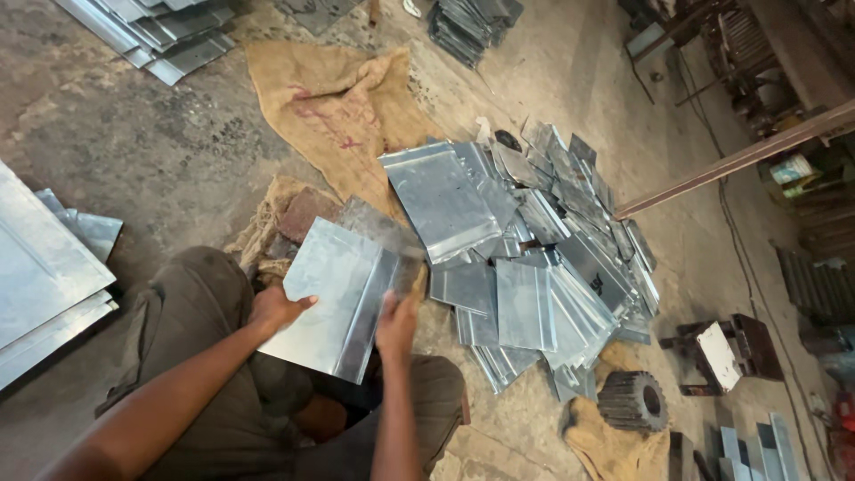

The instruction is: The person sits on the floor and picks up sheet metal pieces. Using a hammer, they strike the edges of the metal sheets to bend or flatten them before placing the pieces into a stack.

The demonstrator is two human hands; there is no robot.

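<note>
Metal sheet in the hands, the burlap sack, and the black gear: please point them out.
Metal sheet (334,294), head view, flat middle.
Burlap sack (334,98), head view, centre.
Black gear (631,403), head view, toothed side.

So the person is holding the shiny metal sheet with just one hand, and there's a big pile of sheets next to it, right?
Not quite. Both hands hold the metal sheet: the left hand grips its left edge and the right hand its folded right edge, as the head view shows. The pile of sheets does lie beside it.
</note>
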